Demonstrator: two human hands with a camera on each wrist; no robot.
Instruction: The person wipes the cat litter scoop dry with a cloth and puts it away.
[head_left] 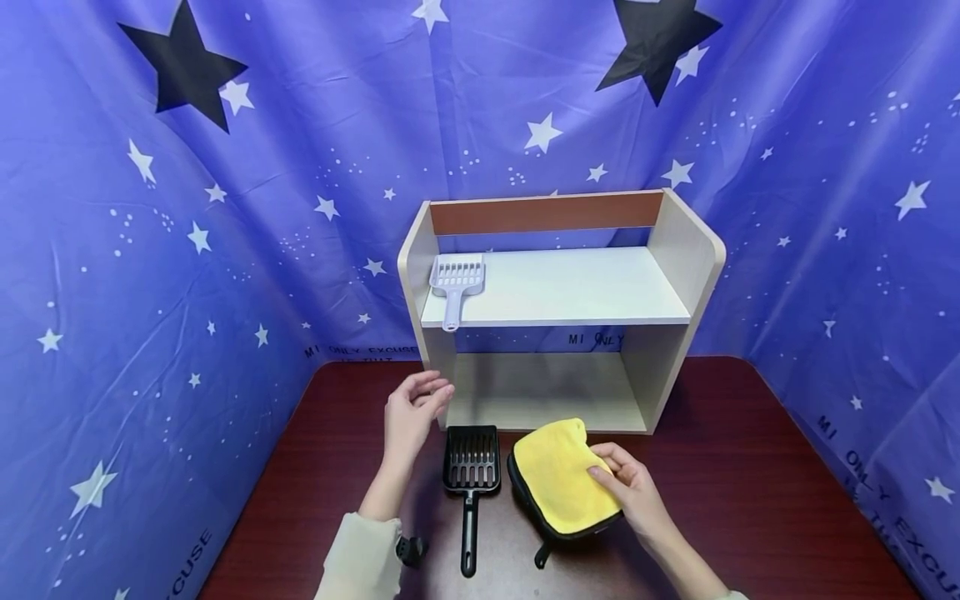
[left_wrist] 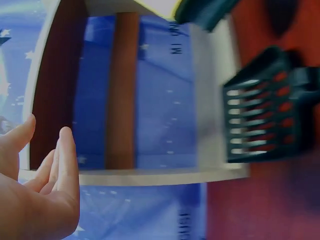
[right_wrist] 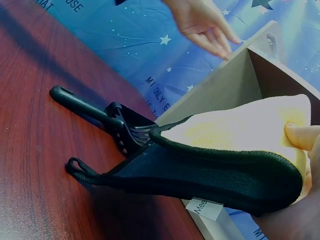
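My right hand pinches a folded microfiber cloth at its right side, thumb on the yellow face. In the right wrist view the cloth shows its dark grey side, black edging, a hanging loop and a white tag. My left hand holds nothing; its fingers are loosely bent beside the shelf's lower left corner. A black slotted litter scoop lies on the table between the hands, its handle pointing toward me. On the upper shelf board, at the left, sits a pale lilac litter scoop.
A small two-level wooden shelf stands at the back of the dark red table. Blue curtains with stars hang behind and at both sides. A black strap shows beside my left sleeve.
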